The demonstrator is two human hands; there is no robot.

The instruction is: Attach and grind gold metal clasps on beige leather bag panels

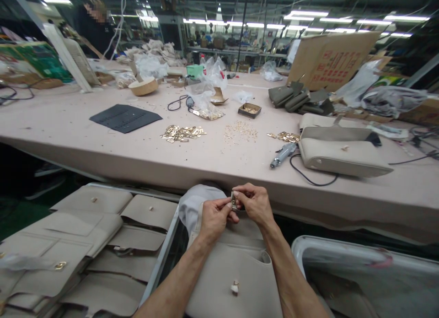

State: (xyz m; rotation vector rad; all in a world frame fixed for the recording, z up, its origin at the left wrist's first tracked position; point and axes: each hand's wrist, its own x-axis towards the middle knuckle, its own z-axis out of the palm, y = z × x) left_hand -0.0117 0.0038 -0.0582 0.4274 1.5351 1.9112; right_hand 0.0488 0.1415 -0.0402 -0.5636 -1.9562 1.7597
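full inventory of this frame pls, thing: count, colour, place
small metal fitting: one, gold, pinched between both hands
bag panel: one, beige, under the forearms
gold clasps: a pile, gold, mid table
small gold parts: scattered, gold, right of the clasps
electric screwdriver: one, grey, corded, table right of centre
finished bags: stacked, beige, right on table
dark mat: one, dark grey, table left
small box: one, brown, behind the scattered parts
olive pieces: a heap, olive, far right
bag panels: many, beige, tray lower left
table: one, pale pink
person: one, dark top, far left
left hand: grip on fitting
right hand: grip on fitting
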